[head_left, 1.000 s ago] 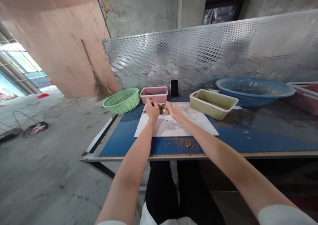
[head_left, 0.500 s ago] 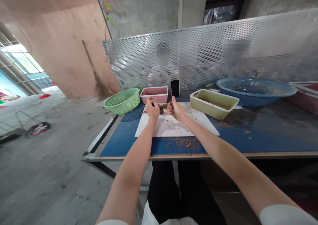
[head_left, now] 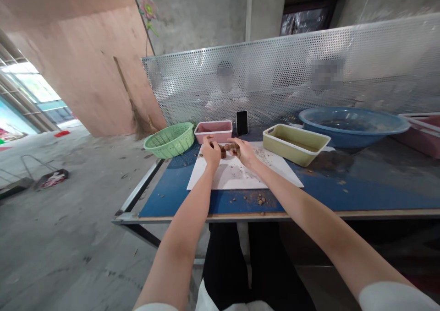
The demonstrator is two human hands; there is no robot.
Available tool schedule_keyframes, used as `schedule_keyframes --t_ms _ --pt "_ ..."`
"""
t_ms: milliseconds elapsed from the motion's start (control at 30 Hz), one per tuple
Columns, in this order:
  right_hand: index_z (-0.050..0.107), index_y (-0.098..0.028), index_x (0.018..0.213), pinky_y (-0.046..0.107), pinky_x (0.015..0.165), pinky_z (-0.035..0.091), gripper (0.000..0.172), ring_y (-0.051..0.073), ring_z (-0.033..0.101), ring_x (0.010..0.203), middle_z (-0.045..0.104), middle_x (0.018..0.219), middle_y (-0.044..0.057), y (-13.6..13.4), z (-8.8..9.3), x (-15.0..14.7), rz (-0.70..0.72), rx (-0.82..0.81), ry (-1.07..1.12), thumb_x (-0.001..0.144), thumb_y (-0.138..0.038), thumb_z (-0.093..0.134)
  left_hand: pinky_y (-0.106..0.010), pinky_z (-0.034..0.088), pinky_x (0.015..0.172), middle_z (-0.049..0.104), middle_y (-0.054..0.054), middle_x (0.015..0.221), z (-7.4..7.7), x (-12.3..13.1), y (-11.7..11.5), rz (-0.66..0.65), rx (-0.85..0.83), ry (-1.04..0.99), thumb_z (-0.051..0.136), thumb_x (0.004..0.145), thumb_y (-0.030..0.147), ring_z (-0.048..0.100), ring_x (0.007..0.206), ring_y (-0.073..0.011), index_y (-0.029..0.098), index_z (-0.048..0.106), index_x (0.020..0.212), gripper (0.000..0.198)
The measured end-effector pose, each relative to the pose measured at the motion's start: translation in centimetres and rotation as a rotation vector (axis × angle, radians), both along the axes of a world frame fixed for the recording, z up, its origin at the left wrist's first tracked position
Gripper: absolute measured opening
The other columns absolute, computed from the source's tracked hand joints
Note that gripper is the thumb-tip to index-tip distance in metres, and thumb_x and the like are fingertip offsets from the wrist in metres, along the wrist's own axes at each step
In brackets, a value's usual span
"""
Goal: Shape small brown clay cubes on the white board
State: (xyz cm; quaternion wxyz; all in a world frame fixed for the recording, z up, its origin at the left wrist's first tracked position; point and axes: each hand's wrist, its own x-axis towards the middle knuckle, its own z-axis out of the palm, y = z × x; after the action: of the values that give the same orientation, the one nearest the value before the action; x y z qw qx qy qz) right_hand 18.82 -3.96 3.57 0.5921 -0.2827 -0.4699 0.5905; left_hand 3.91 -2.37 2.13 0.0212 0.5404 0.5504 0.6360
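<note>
Over the far part of a white board (head_left: 233,178), my left hand (head_left: 211,152) curls round a chunky piece of brown clay (head_left: 223,152). Its thumb and fingers are bent, with the clay showing at their right side. My right hand (head_left: 244,151) is just to the right, its fingers pointing left and bent over more brown clay, their tips close to the left hand's piece. Brown smears mark the right fingers. The clay's full shape is hidden behind both hands. Crumbs of clay are scattered over the board.
A green basket (head_left: 169,141) and a pink bin (head_left: 214,127) stand left and behind. A phone (head_left: 242,122) leans upright before a perforated metal screen (head_left: 268,77). An olive bin (head_left: 292,150) and a blue basin (head_left: 354,132) are right. Clay crumbs (head_left: 261,200) lie by the front edge.
My right hand has turned from a fist with its thumb raised to fingers stretched leftward over the clay. My left hand has stayed almost in place.
</note>
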Motion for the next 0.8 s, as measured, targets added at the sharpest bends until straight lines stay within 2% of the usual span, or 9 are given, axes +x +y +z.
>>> schedule_keyframes --t_ms 67,133,200,267,400,567,800 --pt "0.066 -0.023 0.096 0.03 0.054 0.037 0.044 0.014 0.052 0.055 0.065 0.067 -0.001 -0.05 -0.1 0.11 -0.037 0.062 0.005 0.081 -0.061 0.083 -0.031 0.049 0.082 0.077 -0.007 0.09 0.06 0.01 -0.08 -0.008 -0.008 -0.004 0.052 0.09 0.016 0.069 0.076 -0.0227 0.02 0.067 0.117 0.032" --pt "0.063 -0.024 0.087 0.029 0.052 0.033 0.046 0.012 0.042 0.051 0.055 0.06 -0.005 -0.01 -0.2 0.31 -0.061 0.108 0.009 0.079 -0.062 0.087 -0.032 0.049 0.081 0.077 -0.008 0.09 0.18 0.05 -0.22 -0.014 -0.011 -0.008 0.052 0.09 0.016 0.069 0.075 -0.0226 0.02 0.067 0.117 0.031" --pt "0.055 -0.025 0.074 0.03 0.049 0.03 0.051 0.01 0.032 0.048 0.038 0.053 -0.008 0.07 -0.24 0.48 -0.041 0.101 0.006 0.083 -0.065 0.084 -0.032 0.048 0.081 0.078 -0.009 0.093 0.31 0.13 -0.38 -0.018 -0.01 -0.006 0.052 0.091 0.016 0.069 0.075 -0.0223 0.02 0.067 0.117 0.031" --pt "0.046 -0.026 0.07 0.03 0.048 0.03 0.053 0.01 0.029 0.047 0.03 0.052 -0.01 0.12 -0.22 0.53 -0.015 0.071 0.007 0.09 -0.063 0.078 -0.032 0.048 0.08 0.078 -0.009 0.093 0.4 0.22 -0.49 -0.018 -0.016 0.0 0.051 0.091 0.016 0.068 0.074 -0.022 0.02 0.067 0.118 0.031" --pt "0.053 -0.024 0.079 0.027 0.048 0.032 0.035 0.01 0.036 0.048 0.04 0.056 -0.007 0.06 -0.15 0.3 -0.028 0.017 0.033 0.096 -0.049 0.069 -0.031 0.048 0.078 0.077 -0.006 0.086 0.42 0.3 -0.5 -0.012 -0.025 0.001 0.052 0.091 0.014 0.067 0.072 -0.0225 0.02 0.066 0.117 0.03" --pt "0.054 -0.024 0.085 0.024 0.042 0.025 0.025 0.008 0.023 0.042 0.026 0.052 -0.012 0.08 -0.22 0.11 -0.041 -0.012 0.016 0.097 -0.043 0.065 -0.031 0.048 0.079 0.077 -0.006 0.088 0.24 0.21 -0.41 -0.018 -0.009 0.016 0.051 0.091 0.014 0.068 0.073 -0.0229 0.021 0.065 0.116 0.029" --pt "0.06 -0.023 0.096 0.022 0.041 0.024 0.014 0.008 0.022 0.039 0.028 0.051 -0.014 -0.12 -0.09 -0.04 -0.059 0.021 0.02 0.095 -0.036 0.064 -0.032 0.05 0.082 0.078 -0.008 0.091 0.12 0.19 -0.26 0.015 -0.049 0.056 0.049 0.093 0.016 0.071 0.078 -0.0239 0.02 0.064 0.118 0.03"
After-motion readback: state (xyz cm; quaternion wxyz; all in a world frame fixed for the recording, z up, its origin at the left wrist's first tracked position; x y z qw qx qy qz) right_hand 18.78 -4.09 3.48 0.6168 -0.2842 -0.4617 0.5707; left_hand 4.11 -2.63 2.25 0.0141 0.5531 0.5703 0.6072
